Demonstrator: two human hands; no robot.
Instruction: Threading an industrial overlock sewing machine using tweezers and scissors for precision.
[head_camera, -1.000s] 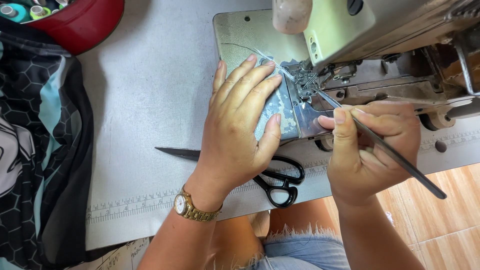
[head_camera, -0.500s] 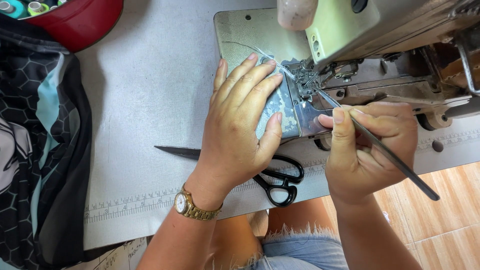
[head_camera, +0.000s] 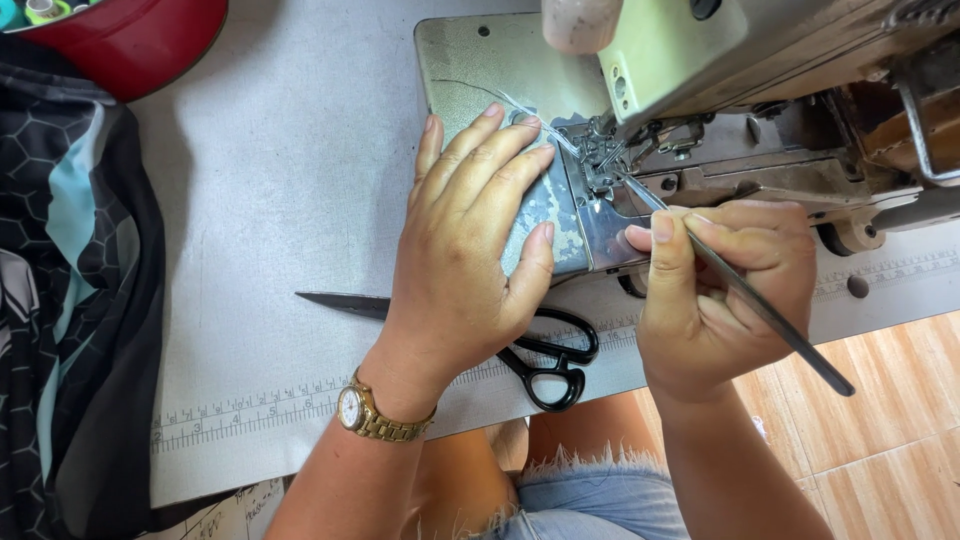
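Observation:
My left hand (head_camera: 470, 240) lies flat, fingers spread, on the metal bed plate (head_camera: 470, 60) of a sewing machine (head_camera: 720, 60), fingertips close to the needle area (head_camera: 600, 160). A thin thread runs from under those fingertips toward the needle. My right hand (head_camera: 720, 290) pinches long dark metal tweezers (head_camera: 760, 310), whose tip reaches up to the presser foot and needle. A gold wristwatch (head_camera: 375, 415) is on my left wrist.
Black-handled scissors (head_camera: 545, 365) lie on the grey table (head_camera: 270, 200) partly under my left hand, blade pointing left. Dark patterned fabric (head_camera: 60, 300) hangs at the left edge. A red bowl (head_camera: 130, 35) holding thread spools sits at top left. A printed ruler strip (head_camera: 240, 410) runs along the table front.
Both hands stay almost still. The tweezers' tip has shifted only slightly at the needle; the view has drifted a little.

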